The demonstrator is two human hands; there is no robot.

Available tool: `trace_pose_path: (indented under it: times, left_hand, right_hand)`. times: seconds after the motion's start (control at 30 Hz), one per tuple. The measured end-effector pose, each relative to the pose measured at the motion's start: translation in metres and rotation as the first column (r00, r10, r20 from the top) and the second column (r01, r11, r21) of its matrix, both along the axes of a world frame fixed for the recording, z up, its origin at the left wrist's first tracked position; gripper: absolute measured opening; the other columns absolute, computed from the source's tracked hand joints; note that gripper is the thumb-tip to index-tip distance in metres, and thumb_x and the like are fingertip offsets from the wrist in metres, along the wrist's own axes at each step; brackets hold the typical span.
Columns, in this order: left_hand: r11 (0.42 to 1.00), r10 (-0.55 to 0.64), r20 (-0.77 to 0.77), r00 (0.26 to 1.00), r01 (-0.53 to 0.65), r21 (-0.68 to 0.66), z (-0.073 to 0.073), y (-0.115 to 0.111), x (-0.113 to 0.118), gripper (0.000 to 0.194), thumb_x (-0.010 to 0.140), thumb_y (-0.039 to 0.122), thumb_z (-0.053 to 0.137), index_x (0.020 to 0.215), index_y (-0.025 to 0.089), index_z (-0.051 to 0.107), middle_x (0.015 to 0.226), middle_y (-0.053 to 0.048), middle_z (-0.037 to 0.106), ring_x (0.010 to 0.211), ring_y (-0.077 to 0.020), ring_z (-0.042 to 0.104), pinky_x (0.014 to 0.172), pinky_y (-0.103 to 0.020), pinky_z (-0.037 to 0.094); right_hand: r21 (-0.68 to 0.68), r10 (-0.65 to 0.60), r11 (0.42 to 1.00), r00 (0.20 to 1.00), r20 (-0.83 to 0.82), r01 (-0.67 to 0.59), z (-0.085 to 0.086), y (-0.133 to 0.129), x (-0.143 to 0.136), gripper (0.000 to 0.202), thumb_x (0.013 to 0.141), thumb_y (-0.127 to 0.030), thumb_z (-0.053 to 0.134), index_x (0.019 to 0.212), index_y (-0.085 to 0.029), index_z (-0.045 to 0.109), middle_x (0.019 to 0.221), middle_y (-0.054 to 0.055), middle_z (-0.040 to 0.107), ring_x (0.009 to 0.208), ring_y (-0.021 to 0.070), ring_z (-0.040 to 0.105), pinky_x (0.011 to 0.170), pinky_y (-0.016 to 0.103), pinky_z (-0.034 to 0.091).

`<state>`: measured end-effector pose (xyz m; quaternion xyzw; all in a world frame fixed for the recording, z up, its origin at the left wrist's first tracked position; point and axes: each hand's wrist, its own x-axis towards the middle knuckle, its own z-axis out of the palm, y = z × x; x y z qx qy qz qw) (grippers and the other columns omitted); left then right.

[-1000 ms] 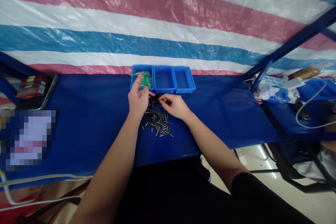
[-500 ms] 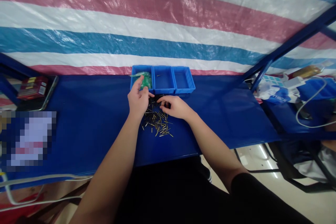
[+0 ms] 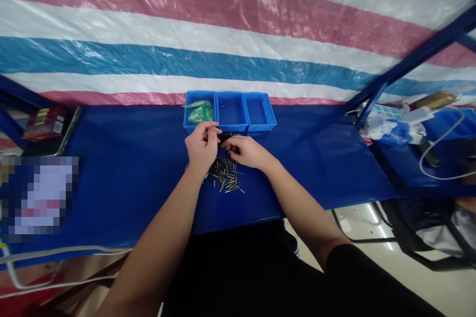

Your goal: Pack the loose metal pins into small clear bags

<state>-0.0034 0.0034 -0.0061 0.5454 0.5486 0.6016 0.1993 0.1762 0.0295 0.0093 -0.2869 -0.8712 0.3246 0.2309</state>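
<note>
My left hand (image 3: 203, 144) is over the upper left of a pile of small brass-coloured and black pieces (image 3: 227, 174), its thumb and fingers pinched together. What it pinches is too small to make out. My right hand (image 3: 247, 151) rests at the pile's upper right, fingers curled inward around something I cannot make out. Behind the hands stand three joined blue bins. Green and clear plastic packets (image 3: 201, 111) lie in the left bin (image 3: 189, 95). A tiny piece sits in the middle bin (image 3: 232, 115). The right bin (image 3: 258, 113) shows nothing inside.
The blue table (image 3: 130, 158) reaches the striped sheet behind. At the left are a dark red box (image 3: 43, 125) on a tray and a pixelated patch. A blue metal frame (image 3: 405, 67), plastic bags (image 3: 390, 130) and a white cable (image 3: 422, 163) are at the right.
My left hand has moved down and right from over the left bin's packets to the pile, and its spread fingers have come together. My right hand has shifted slightly left.
</note>
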Motion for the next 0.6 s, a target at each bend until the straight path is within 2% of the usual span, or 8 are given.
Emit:
trace_pose_path:
  times: [0.3,0.6]
  left_hand:
    - [1.0,-0.012,-0.038,0.999,0.012,-0.025,0.0034,-0.0034,0.0034,0.021,0.095,0.018,0.053,0.104,0.018,0.072,0.08,-0.001,0.074,0.06,-0.0074,0.067,0.062,-0.017,0.054]
    - [0.999,-0.026,-0.068,0.997,0.024,-0.041,0.0036,-0.0045,0.005,0.021,0.096,0.021,0.053,0.103,0.018,0.073,0.078,0.0,0.074,0.062,-0.0081,0.068,0.066,-0.018,0.056]
  right_hand:
    - [0.022,-0.047,0.999,0.998,-0.05,0.049,-0.0095,0.0027,-0.0017,0.03,0.086,-0.003,0.053,0.106,-0.015,0.071,0.098,0.005,0.068,0.086,0.0131,0.063,0.084,0.029,0.054]
    - [0.043,-0.084,0.995,0.995,-0.047,0.087,-0.0091,0.0035,-0.003,0.03,0.084,-0.003,0.052,0.104,-0.015,0.071,0.101,0.007,0.069,0.087,0.0142,0.064,0.085,0.03,0.054]
